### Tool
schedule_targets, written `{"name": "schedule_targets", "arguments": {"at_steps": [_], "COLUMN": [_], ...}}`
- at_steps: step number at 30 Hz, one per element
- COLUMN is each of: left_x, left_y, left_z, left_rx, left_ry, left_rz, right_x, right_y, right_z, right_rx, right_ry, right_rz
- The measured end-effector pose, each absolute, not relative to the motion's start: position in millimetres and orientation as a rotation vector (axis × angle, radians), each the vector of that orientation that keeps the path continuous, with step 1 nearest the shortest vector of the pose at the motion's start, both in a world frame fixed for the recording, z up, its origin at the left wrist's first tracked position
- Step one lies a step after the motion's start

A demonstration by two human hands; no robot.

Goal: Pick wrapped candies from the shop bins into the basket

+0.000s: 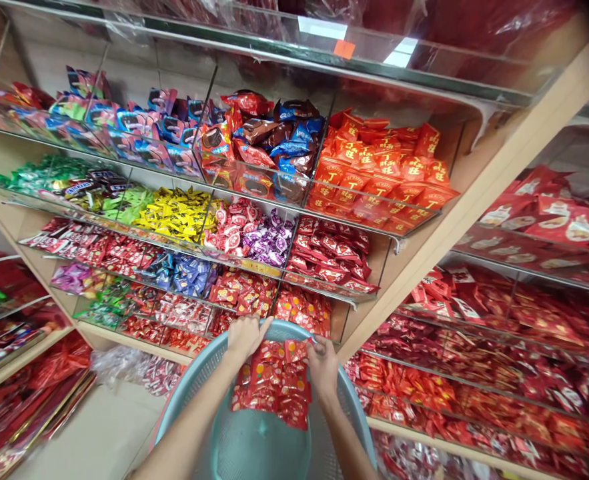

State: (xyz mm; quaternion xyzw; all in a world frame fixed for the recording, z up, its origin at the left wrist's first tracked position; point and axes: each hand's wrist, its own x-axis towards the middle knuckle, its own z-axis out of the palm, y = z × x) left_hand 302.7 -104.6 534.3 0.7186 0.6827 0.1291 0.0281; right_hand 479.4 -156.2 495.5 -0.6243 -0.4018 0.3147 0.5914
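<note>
1. Teal plastic forms the smooth inner container (261,450), nested inside a perforated basket (191,383), which probably gives it support below.
2. Red packets (271,383) lie in the container's far part, leaving its near floor bare; a forward tilt might explain that.
3. The right hand (323,365) has fingers bent at the packets' right edge; whether they pinch a packet or the container's side, I cannot tell.
4. The left hand (244,337) curls by the far rim, thumb stretched out, perhaps for steadying; its fingertips are hidden, so its grasp is unclear.
5. Just beyond, similar red packets with orange spots (301,310) fill a low compartment.
6. Farther up, dividers separate yellow sweets (174,215), purple sweets (270,239) and orange-red bags (374,167), seemingly to keep kinds apart.
</note>
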Motion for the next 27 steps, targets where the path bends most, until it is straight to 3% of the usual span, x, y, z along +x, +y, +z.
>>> {"name": "schedule_targets", "arguments": {"at_steps": [7, 22, 27], "left_x": [302, 303, 303], "left_y": [-104, -107, -106], "left_z": [534, 542, 540], "left_rx": [2.226, 2.195, 2.197], "left_ry": [2.076, 2.092, 2.094], "left_rz": [0.439, 0.366, 0.366], "right_x": [466, 464, 469], "right_y": [-156, -164, -163], "right_z": [494, 491, 505], "right_rx": [-1.602, -1.644, -1.661], "right_ry": [-1.170, -1.224, -1.333], "right_rz": [0.345, 0.327, 0.175]}}
